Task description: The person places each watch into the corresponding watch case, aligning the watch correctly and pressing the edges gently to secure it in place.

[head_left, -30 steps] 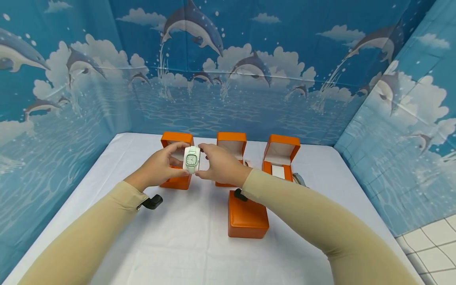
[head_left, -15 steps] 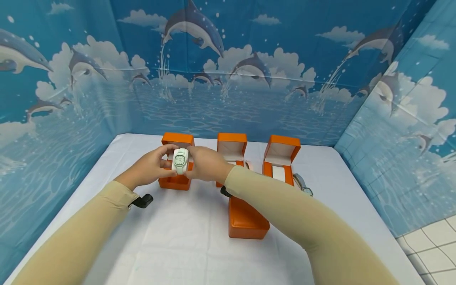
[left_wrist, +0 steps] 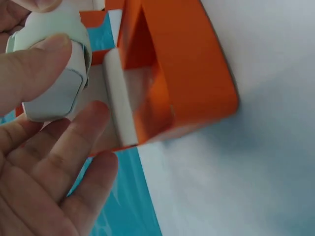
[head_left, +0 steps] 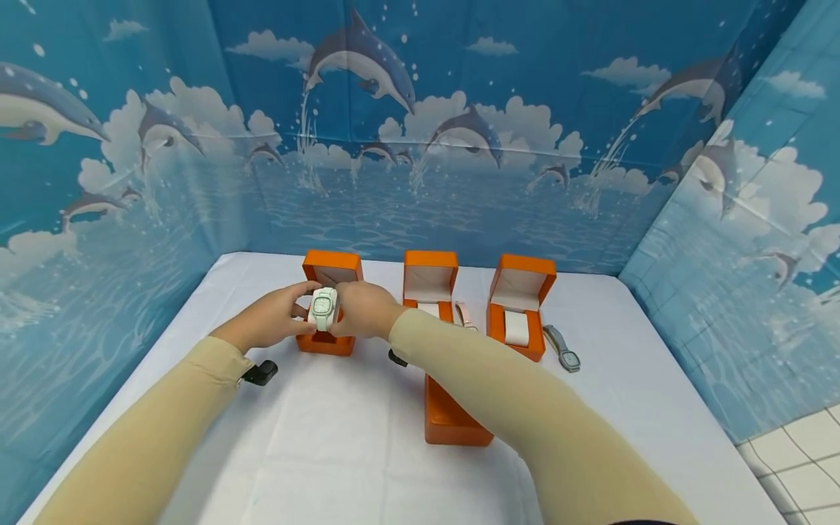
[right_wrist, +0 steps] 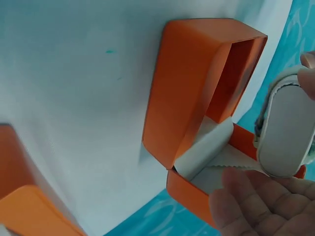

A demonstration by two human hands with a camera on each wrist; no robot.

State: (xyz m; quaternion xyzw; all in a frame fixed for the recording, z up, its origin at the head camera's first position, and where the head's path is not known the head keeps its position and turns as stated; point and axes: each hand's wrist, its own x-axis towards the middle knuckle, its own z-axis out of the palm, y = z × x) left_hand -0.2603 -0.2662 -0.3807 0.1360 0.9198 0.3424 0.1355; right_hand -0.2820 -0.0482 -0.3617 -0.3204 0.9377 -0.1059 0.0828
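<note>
A pale mint-white wristwatch (head_left: 322,307) is wrapped round a white cushion (left_wrist: 56,96), its dial facing up toward the head camera. My left hand (head_left: 272,317) pinches one side of it, thumb across the strap in the left wrist view. From the other side my right hand (head_left: 366,310) holds it too; some of those fingers are hidden. Just below and behind the watch stands an open orange watch box (head_left: 333,260), its lid raised. The box's hollow lower part (right_wrist: 187,83) shows no cushion in the right wrist view.
Two more open orange boxes stand in the row, the middle box (head_left: 430,259) and the right box (head_left: 528,264). Beside them lie a pinkish watch (head_left: 462,313) and a grey watch (head_left: 564,353). Another orange box (head_left: 457,424), partly under the right sleeve, sits nearer on the white tablecloth (head_left: 328,452).
Both hands have carried the watch on its cushion leftward and slightly lower, in front of the left box. The right sleeve now uncovers the grey watch and covers more of the nearer box.
</note>
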